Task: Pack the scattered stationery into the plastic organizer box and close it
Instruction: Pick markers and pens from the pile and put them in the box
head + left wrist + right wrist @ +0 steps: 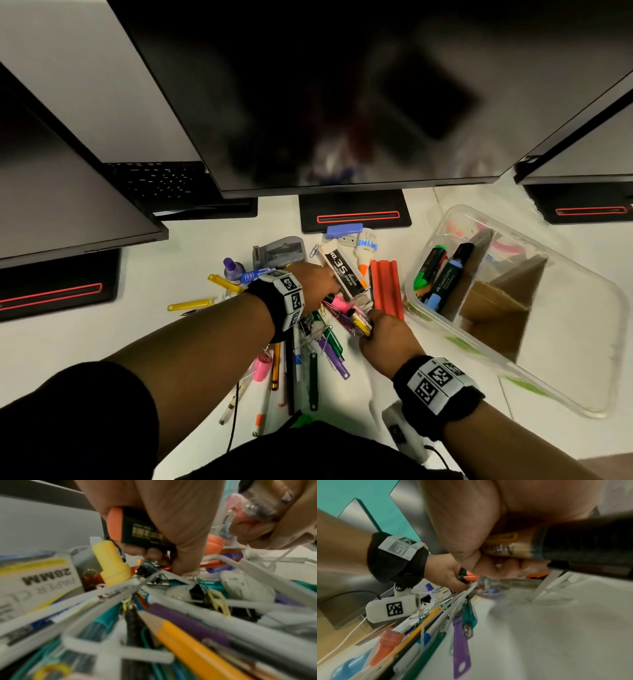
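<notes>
Clear plastic organizer box (pixel 561 346) lies open just beside the right hand (pixel 387 337), nearer than the left hand (pixel 317 284); each grips highlighters.

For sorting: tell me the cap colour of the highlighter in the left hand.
Orange cap, black body, clearest in the left wrist view.

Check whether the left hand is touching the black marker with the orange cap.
Touching. The left wrist view shows the left hand with fingers curled round the black marker, gripping its barrel just past the orange cap.
</notes>
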`<action>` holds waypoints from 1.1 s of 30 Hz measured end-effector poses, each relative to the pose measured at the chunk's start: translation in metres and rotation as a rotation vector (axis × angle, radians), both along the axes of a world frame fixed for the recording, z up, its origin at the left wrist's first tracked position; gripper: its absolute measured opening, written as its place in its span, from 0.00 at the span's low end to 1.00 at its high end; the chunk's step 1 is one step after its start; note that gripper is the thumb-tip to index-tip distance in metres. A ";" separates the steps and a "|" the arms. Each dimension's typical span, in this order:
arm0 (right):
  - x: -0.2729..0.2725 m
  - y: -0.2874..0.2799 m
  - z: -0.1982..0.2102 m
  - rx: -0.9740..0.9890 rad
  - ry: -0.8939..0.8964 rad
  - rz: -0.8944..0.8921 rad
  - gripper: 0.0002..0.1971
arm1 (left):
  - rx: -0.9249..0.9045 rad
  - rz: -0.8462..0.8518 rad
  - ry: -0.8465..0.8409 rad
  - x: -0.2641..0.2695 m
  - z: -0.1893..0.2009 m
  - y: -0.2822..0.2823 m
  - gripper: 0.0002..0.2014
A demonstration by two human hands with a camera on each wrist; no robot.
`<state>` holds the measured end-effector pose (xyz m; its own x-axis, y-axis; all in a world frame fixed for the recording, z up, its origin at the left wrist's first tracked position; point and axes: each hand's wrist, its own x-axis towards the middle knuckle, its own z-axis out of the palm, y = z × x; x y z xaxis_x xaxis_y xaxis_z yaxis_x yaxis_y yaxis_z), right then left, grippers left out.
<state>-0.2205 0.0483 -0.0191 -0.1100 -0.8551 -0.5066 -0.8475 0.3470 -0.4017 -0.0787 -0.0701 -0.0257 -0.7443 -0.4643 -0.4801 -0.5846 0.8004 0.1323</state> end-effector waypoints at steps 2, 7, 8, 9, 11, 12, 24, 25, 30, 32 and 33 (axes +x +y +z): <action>0.002 -0.004 0.001 -0.046 -0.033 -0.031 0.15 | 0.011 0.055 0.053 0.005 0.006 -0.002 0.12; 0.014 -0.017 -0.006 -0.093 -0.048 0.024 0.15 | 0.036 0.236 0.153 0.024 0.018 -0.008 0.11; 0.018 -0.020 -0.008 -0.090 -0.033 0.048 0.16 | 0.041 0.260 0.160 0.030 0.019 -0.008 0.12; 0.021 -0.021 -0.009 -0.085 -0.022 0.074 0.18 | 0.041 0.277 0.163 0.034 0.019 -0.006 0.13; 0.028 -0.025 -0.010 -0.077 -0.004 0.140 0.20 | 0.015 0.296 0.160 0.044 0.017 -0.002 0.12; 0.030 -0.027 -0.010 -0.078 0.014 0.168 0.20 | -0.005 0.303 0.159 0.049 0.016 -0.001 0.10; 0.041 -0.026 -0.011 -0.045 0.061 0.132 0.22 | -0.155 0.511 0.060 0.089 0.025 0.010 0.14; 0.038 -0.027 -0.008 -0.045 0.039 0.100 0.22 | -0.135 0.560 0.077 0.091 0.025 0.011 0.14; 0.032 -0.030 0.007 -0.016 -0.035 0.042 0.14 | -0.034 0.702 0.119 0.103 0.018 0.020 0.15; 0.034 -0.030 0.008 -0.023 -0.070 0.016 0.08 | 0.018 0.719 0.141 0.105 0.015 0.026 0.15; 0.037 -0.030 0.008 -0.022 -0.089 0.010 0.06 | 0.055 0.738 0.158 0.106 0.015 0.030 0.14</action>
<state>-0.1838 0.0181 -0.0113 -0.0570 -0.8671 -0.4948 -0.8113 0.3291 -0.4833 0.0278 -0.0404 -0.0103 -0.3109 -0.8473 -0.4306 -0.9372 0.1980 0.2871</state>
